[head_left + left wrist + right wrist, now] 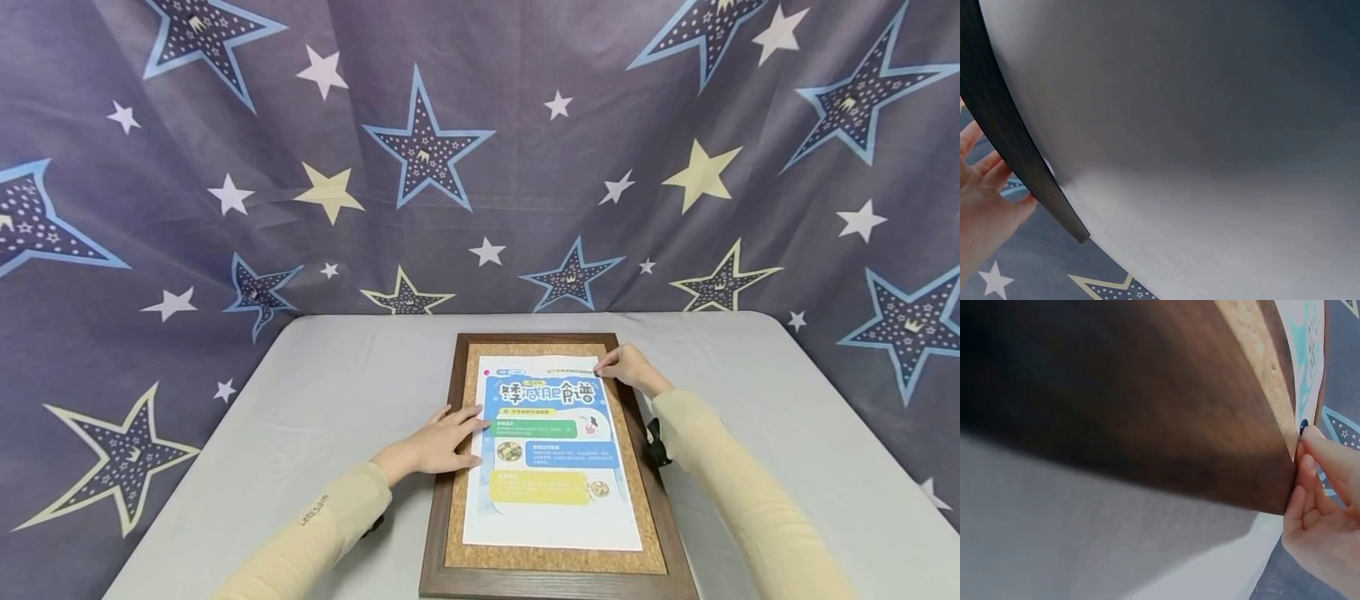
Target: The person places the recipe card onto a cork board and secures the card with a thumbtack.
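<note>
A printed poster (551, 527) with blue, green and yellow panels lies on a cork board (648, 542) in a dark brown wooden frame (558, 581). A pink pushpin (487, 372) sits at the poster's top left corner. At its top right corner my right hand (632, 368) pinches a small dark pushpin (1304, 427) between thumb and fingers. My left hand (438, 443) lies across the frame's left side with fingers spread, fingertips on the poster's left edge. The left wrist view shows that hand partly hidden behind the frame's edge.
The board lies on a table with a pale grey cloth (352, 367). Behind it hangs a dark curtain (510, 100) patterned with stars. A black wrist strap (657, 443) at my right wrist overlaps the frame's right side.
</note>
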### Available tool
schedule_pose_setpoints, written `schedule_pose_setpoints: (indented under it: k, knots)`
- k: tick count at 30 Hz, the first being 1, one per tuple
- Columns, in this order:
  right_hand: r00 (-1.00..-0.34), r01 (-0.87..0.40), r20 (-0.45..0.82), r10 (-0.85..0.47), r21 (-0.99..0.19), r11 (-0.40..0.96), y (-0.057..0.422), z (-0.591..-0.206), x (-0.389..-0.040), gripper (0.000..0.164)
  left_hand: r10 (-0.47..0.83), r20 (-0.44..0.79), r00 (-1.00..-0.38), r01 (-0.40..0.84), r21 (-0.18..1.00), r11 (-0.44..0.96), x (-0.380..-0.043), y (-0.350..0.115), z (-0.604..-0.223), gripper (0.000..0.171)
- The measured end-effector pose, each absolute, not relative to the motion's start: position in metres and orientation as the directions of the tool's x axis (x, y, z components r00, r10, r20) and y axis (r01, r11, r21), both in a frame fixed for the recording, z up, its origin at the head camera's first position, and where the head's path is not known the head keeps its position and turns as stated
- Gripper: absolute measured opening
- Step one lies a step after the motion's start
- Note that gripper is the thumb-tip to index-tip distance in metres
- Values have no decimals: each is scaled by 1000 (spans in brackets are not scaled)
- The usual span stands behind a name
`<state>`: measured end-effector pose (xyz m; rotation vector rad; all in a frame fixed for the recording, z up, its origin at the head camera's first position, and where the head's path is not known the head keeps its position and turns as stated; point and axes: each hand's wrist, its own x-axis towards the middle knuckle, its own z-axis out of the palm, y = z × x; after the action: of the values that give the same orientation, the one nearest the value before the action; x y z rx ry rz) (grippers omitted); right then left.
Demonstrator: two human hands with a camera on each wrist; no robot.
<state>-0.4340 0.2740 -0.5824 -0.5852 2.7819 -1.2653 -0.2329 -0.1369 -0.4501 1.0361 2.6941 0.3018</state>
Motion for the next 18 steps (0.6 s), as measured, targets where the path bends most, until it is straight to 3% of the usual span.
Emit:
schedule_pose_setpoints:
  k: [3,11,18]
  knots:
    - [-929,-328,135,-343,-730,600,273,-581,-431,7,679,-150,-719,627,280,727,-233,-137,-450,59]
    - [-937,-293,83,-340,-718,632,228,-466,-336,12,685,-154,-712,629,295,719,-235,-138,-450,60]
    - [-929,-314,96,-358,-715,624,223,-445,-315,14,696,-141,-704,635,314,706,-235,-139,-449,59]
